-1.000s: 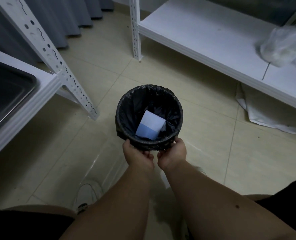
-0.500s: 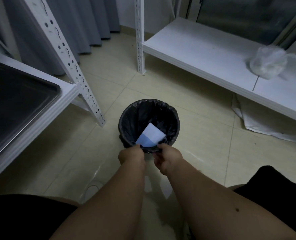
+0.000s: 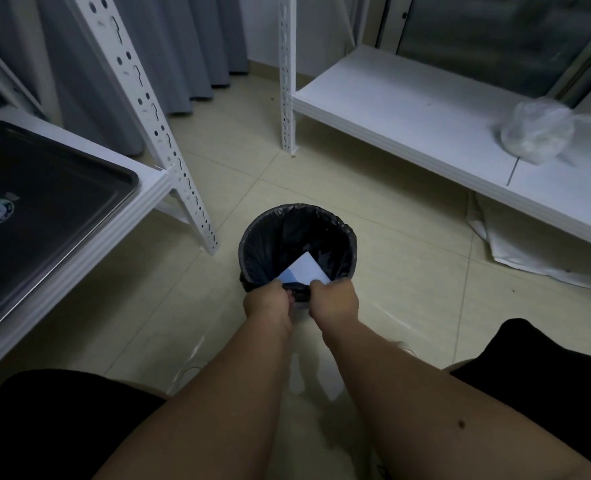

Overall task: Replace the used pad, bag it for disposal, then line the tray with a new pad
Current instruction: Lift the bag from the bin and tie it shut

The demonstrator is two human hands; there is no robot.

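I have both hands down at the near rim of the bin (image 3: 252, 237) on the floor. My left hand (image 3: 266, 304) and right hand (image 3: 335, 299) sit side by side, almost touching, each with its fingers closed on a pinch of the black bag (image 3: 342, 251) where it folds over the near edge. The used pad (image 3: 304, 270) is already inside the bag, folded, leaning with one corner up and its long edge running from near-left to far-right. It lies just beyond my fingers, slightly nearer the right hand, and neither hand touches it.

So what matters for the next move is the bag's rim, which runs away from my fingers round both sides of the bin. As I judge it, the bag has to be gathered or lifted from here to close over the pad.

The bare tray (image 3: 62, 188) waits on the shelf (image 3: 138, 206) to my left, with no new pad in it yet.

Compared with a second ago, my hands have gone from cupping the outside of the bin to pinching the bag at its lip, and my view has pulled back, so more of the tray shows. The pad has not shifted.
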